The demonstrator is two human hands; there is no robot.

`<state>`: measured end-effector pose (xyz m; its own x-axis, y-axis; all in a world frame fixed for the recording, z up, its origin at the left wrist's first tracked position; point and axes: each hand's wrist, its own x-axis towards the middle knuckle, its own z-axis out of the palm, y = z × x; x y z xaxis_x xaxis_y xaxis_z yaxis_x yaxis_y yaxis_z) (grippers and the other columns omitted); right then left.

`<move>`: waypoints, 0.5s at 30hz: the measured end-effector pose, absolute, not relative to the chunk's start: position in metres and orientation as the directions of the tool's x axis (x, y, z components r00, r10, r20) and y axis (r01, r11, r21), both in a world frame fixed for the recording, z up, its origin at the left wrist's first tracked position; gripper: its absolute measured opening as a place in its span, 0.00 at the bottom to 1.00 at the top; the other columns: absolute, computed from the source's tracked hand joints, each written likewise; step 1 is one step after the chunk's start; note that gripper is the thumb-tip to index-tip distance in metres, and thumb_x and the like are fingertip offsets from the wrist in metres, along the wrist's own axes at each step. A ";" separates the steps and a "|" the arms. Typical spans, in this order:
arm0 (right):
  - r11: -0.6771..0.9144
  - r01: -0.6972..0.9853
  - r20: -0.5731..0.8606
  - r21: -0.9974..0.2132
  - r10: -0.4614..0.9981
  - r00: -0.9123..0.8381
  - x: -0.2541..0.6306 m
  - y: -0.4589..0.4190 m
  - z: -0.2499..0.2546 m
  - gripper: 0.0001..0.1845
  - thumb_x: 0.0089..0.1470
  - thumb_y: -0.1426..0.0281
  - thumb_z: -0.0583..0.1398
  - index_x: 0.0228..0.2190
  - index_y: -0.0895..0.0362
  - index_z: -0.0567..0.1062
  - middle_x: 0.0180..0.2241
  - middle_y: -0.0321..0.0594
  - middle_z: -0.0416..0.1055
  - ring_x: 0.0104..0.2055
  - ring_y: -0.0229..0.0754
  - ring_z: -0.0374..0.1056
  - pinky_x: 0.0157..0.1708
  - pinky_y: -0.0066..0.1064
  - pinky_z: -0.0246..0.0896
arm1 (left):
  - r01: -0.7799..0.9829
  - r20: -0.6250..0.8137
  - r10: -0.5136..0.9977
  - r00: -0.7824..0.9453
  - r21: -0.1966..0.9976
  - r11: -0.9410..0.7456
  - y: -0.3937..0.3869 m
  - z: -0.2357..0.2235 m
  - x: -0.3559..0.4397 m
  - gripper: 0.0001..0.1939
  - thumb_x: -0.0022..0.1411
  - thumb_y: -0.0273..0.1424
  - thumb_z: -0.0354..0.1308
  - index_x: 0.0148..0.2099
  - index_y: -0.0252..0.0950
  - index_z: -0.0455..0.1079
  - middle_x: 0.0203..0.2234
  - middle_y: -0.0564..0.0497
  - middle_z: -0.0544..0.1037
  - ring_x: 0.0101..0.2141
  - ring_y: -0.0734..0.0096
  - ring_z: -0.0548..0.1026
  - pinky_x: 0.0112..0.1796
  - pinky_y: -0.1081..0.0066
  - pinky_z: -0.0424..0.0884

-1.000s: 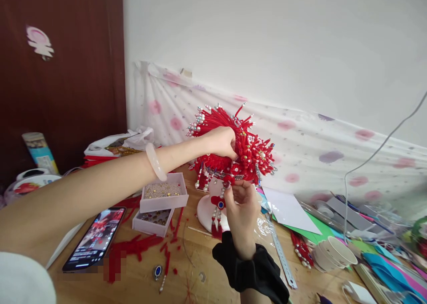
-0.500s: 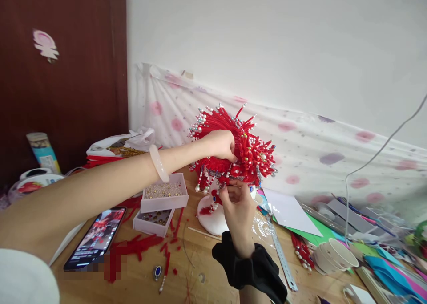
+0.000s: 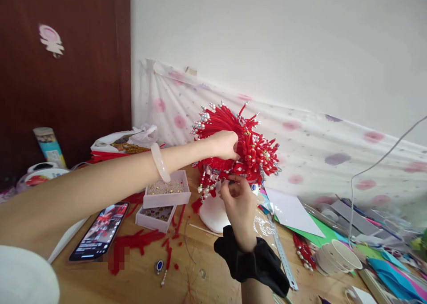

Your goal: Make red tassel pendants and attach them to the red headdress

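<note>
A red beaded headdress (image 3: 220, 119), made of fuzzy stems tipped with pearls, sits on a white stand (image 3: 213, 212). My left hand (image 3: 227, 144) reaches across from the left with curled fingers closed on the headdress; the fingertips are hidden among the red pieces. Under the front rim, my right hand (image 3: 240, 199) has thumb and fingers pinched at the top of a beaded tassel (image 3: 197, 204), which hangs slanted to the left, its upper part hidden. A blue-stone ornament (image 3: 254, 187) shows at the rim just right of this hand.
Two white boxes (image 3: 182, 198) of beads and a lit phone (image 3: 100, 230) lie left. Red stem scraps (image 3: 140, 241) and a loose blue-stone piece (image 3: 159, 266) are nearer. A steel ruler (image 3: 283, 255), paper cups (image 3: 338, 257) and coloured sheets (image 3: 393, 273) crowd the right.
My right hand has moved slightly up at the rim, and the tassel has swung from hanging straight to slanting left. My left hand keeps its place on the headdress. The view has shifted slightly.
</note>
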<state>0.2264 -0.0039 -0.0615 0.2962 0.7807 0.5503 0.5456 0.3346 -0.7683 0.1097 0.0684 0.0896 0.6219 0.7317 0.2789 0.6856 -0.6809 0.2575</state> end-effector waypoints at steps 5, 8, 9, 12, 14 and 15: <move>0.325 0.600 0.578 -0.731 0.762 0.292 0.226 -0.005 -0.058 0.11 0.54 0.62 0.60 0.36 0.56 0.70 0.19 0.31 0.71 0.21 0.39 0.69 0.26 0.29 0.61 | 0.641 0.256 0.712 0.653 0.314 -0.701 0.073 0.091 0.107 0.08 0.50 0.31 0.63 0.32 0.32 0.78 0.28 0.49 0.82 0.30 0.68 0.76 0.29 0.73 0.62; 0.327 0.613 0.585 -0.719 0.761 0.281 0.226 -0.005 -0.056 0.10 0.54 0.63 0.59 0.36 0.56 0.70 0.19 0.31 0.72 0.21 0.39 0.69 0.26 0.29 0.61 | 0.625 0.223 0.718 0.659 0.368 -0.688 0.073 0.092 0.106 0.07 0.46 0.27 0.64 0.31 0.32 0.77 0.28 0.50 0.81 0.30 0.69 0.75 0.29 0.74 0.62; 0.327 0.613 0.583 -0.720 0.763 0.278 0.226 -0.005 -0.056 0.10 0.54 0.63 0.59 0.36 0.56 0.70 0.19 0.31 0.72 0.21 0.39 0.69 0.25 0.29 0.61 | 0.617 0.216 0.717 0.663 0.386 -0.686 0.074 0.091 0.107 0.06 0.46 0.27 0.63 0.30 0.31 0.76 0.27 0.50 0.81 0.30 0.69 0.74 0.29 0.73 0.62; 0.332 0.610 0.584 -0.719 0.765 0.273 0.227 -0.005 -0.057 0.10 0.55 0.63 0.59 0.37 0.56 0.70 0.19 0.31 0.71 0.21 0.39 0.69 0.25 0.29 0.61 | 0.570 0.191 0.698 0.690 0.451 -0.687 0.081 0.089 0.109 0.04 0.44 0.25 0.62 0.27 0.32 0.75 0.24 0.52 0.78 0.28 0.70 0.73 0.28 0.72 0.62; 0.335 0.614 0.585 -0.715 0.767 0.264 0.228 -0.005 -0.058 0.11 0.55 0.63 0.59 0.37 0.56 0.70 0.18 0.31 0.71 0.21 0.39 0.69 0.25 0.29 0.60 | 0.548 0.175 0.690 0.703 0.486 -0.681 0.086 0.088 0.111 0.04 0.42 0.24 0.61 0.26 0.32 0.74 0.22 0.52 0.77 0.26 0.70 0.71 0.28 0.72 0.62; 0.335 0.615 0.584 -0.714 0.770 0.259 0.229 -0.006 -0.058 0.11 0.55 0.62 0.59 0.37 0.56 0.70 0.18 0.31 0.71 0.21 0.39 0.69 0.25 0.29 0.60 | 0.543 0.168 0.689 0.705 0.497 -0.677 0.087 0.087 0.112 0.04 0.42 0.23 0.61 0.26 0.32 0.73 0.22 0.53 0.76 0.26 0.70 0.71 0.27 0.72 0.62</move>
<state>0.2291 -0.0058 -0.0580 0.2586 0.7696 0.5838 0.6147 0.3351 -0.7140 0.1120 0.0873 0.0870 0.7051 0.6890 0.1677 0.5434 -0.6769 0.4965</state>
